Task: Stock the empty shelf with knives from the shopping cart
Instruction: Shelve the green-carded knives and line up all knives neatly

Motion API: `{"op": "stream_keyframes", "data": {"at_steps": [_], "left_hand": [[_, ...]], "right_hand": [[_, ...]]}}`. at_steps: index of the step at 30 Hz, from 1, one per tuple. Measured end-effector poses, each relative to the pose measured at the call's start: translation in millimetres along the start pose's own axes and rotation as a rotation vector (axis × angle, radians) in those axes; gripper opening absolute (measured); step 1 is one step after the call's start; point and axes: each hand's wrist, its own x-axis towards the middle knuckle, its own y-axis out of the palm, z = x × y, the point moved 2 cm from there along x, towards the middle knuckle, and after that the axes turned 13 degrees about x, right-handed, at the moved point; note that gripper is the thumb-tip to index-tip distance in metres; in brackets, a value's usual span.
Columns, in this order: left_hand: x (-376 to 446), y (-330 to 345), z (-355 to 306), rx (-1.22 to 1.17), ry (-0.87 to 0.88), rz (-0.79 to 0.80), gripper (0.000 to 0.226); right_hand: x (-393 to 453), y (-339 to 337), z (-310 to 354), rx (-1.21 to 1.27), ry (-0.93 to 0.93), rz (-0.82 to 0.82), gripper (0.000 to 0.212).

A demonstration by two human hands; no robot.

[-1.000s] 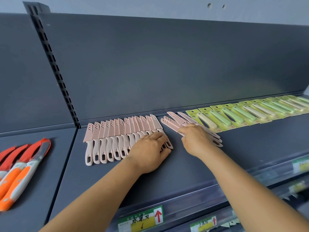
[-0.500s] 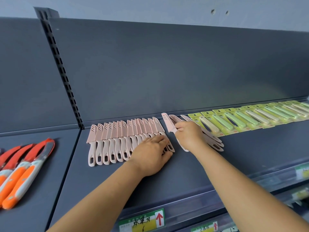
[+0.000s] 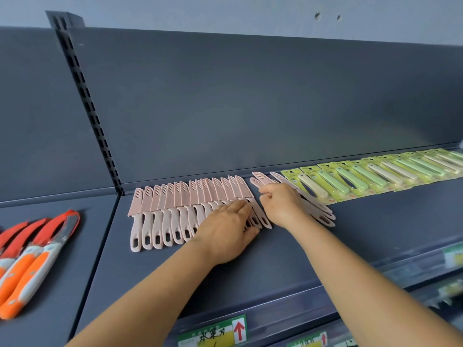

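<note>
On the dark grey shelf (image 3: 350,236) a tidy row of pink knives (image 3: 175,211) lies side by side, sheaths toward the back panel. The left hand (image 3: 226,231) rests flat on the row's right end. The right hand (image 3: 281,204), fingers curled, grips a loose bunch of pink knives (image 3: 318,211) just beside the carded green knives (image 3: 375,174). Orange-handled knives (image 3: 32,261) lie far left.

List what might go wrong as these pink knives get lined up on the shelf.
1. The left hand lies flat on the right end of the pink knife row; a slip could fan the overlapping knives out of line.
2. The right hand grips knives from a loose pile lying against the green carded knives; pulling one free may drag the rest or nudge those cards.
</note>
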Motion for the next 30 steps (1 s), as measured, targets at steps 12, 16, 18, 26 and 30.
{"op": "stream_keyframes", "data": {"at_steps": [12, 16, 18, 26, 30], "left_hand": [[17.8, 3.3, -24.3, 0.008, 0.018, 0.020, 0.054], [16.7, 3.1, -25.4, -0.002, 0.005, 0.011, 0.051], [16.6, 2.9, -25.8, -0.013, 0.000, 0.007, 0.050], [15.3, 4.2, -25.4, -0.046, -0.014, -0.008, 0.047], [16.6, 7.4, -25.1, -0.074, -0.009, -0.034, 0.039]], "right_hand": [[-11.1, -31.1, -35.5, -0.271, -0.033, -0.035, 0.036], [-6.8, -27.0, -37.5, -0.326, -0.053, 0.000, 0.026], [-5.1, -26.7, -33.8, -0.353, -0.060, 0.003, 0.017], [-6.3, -14.8, -20.5, -0.277, -0.129, 0.000, 0.032], [-7.3, -4.0, -18.8, -0.183, -0.201, 0.038, 0.028]]}}
